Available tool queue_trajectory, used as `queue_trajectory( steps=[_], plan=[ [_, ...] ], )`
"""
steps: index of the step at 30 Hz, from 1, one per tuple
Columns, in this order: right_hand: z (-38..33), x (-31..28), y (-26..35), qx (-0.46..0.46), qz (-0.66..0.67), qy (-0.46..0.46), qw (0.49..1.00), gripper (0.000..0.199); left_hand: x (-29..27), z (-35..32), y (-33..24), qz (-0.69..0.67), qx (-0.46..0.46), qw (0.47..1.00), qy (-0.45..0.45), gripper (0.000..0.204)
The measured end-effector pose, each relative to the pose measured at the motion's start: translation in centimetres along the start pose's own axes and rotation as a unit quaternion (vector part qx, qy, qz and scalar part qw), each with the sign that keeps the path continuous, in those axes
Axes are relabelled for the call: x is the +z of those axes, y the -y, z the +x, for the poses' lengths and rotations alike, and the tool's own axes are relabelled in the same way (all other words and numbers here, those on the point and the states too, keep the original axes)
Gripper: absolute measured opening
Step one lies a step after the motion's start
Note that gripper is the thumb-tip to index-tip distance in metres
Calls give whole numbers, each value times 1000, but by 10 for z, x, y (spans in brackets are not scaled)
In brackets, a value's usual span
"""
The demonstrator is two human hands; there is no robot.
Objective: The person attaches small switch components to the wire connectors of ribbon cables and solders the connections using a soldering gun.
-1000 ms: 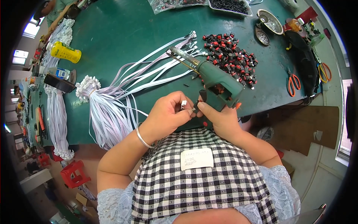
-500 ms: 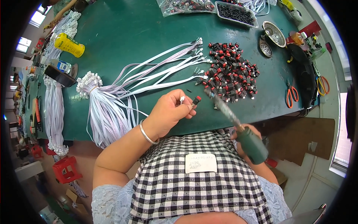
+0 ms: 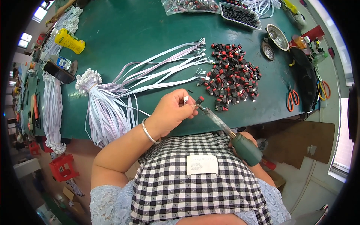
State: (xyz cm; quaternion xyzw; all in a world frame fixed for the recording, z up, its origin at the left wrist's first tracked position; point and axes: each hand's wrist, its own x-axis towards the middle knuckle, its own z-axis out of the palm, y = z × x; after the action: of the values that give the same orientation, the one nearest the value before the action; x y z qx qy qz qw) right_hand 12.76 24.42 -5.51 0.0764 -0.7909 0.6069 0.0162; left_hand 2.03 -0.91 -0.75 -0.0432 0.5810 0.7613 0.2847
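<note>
My left hand [image 3: 170, 114] pinches a small black-and-red part [image 3: 200, 99] between thumb and fingers. A tiny white plug [image 3: 186, 99] sticks up from the same fingers. My right hand [image 3: 250, 137] is wrapped round the green handle of a soldering iron [image 3: 219, 122], partly hidden behind it. The iron's tip reaches the black-and-red part at my left fingertips; whether it touches cannot be made out. Beyond my hands lies a heap of black-and-red parts [image 3: 234, 77]. Left of my left hand spreads a tied bundle of flat white cables [image 3: 112, 116], several ends stretching toward the heap.
Orange-handled pliers [image 3: 292, 99] and a black pouch-like object [image 3: 303, 78] lie at right. Farther back are a metal dish [image 3: 278, 36] and a clear tray [image 3: 240, 18] of short black tubes. At left are a yellow bottle [image 3: 70, 41], a dark phone [image 3: 59, 72] and more cables [image 3: 53, 112].
The soldering iron has swung down and left, bringing its tip to the part at my left fingers. My left hand has barely moved.
</note>
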Motion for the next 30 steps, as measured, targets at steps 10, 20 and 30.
queue_trajectory(
  steps=[10, 20, 30],
  plan=[
    [-6, -10, -18, 50, -66, 32, 996, 13, -2, 6, 2, 25, -14, 1000, -3, 6],
    [24, 9, 20, 130, 310, -59, 940, 44, 0, -3, -3, 30, -25, 999, 24, 7],
    [87, 53, 61, 206, 241, 23, 948, 47, 3, -17, -5, 70, 6, 994, 82, 7]
  ],
)
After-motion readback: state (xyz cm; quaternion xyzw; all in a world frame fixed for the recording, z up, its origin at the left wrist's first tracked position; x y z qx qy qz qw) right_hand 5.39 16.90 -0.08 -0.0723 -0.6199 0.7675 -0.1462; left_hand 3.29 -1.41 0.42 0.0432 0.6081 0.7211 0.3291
